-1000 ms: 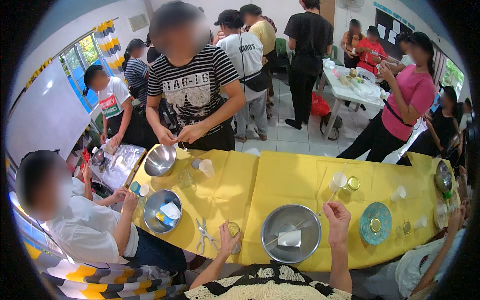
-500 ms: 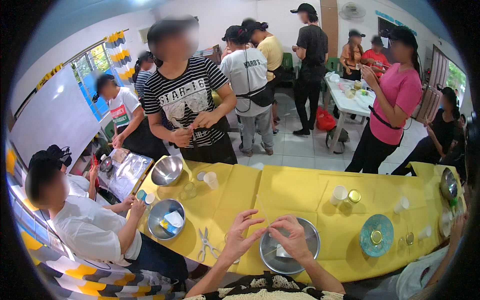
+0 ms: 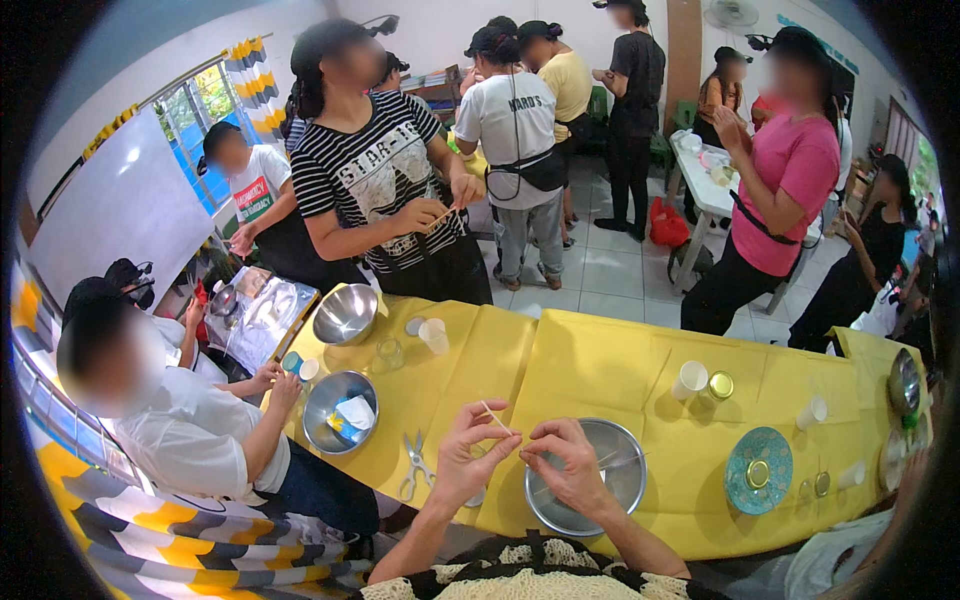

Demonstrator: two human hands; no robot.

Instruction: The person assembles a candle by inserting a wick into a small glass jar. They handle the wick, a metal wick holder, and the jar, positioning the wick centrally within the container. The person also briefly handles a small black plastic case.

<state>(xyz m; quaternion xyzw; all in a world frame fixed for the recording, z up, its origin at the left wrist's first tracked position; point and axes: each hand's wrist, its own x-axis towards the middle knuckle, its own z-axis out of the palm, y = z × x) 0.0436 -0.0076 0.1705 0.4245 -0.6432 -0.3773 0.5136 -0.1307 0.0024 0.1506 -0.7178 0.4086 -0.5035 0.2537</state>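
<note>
Thin pale stick [image 3: 494, 416] is pinched betw. thumb & fingertips of my L hand [image 3: 466, 458]. My R hand [image 3: 570, 470], just beside, has fingertips bunched, can't tell if holding anything; metal bowl [image 3: 630, 482] below it, scissors [image 3: 416, 460] left of L hand.

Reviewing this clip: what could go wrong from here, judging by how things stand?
Two risks, perhaps. The thin pale stick is pinched only by the fingertips of the left hand, so it might slip or snap. The scissors lie close to the table's near edge, beside the left forearm, so a careless sweep of that arm could knock them off.
</note>
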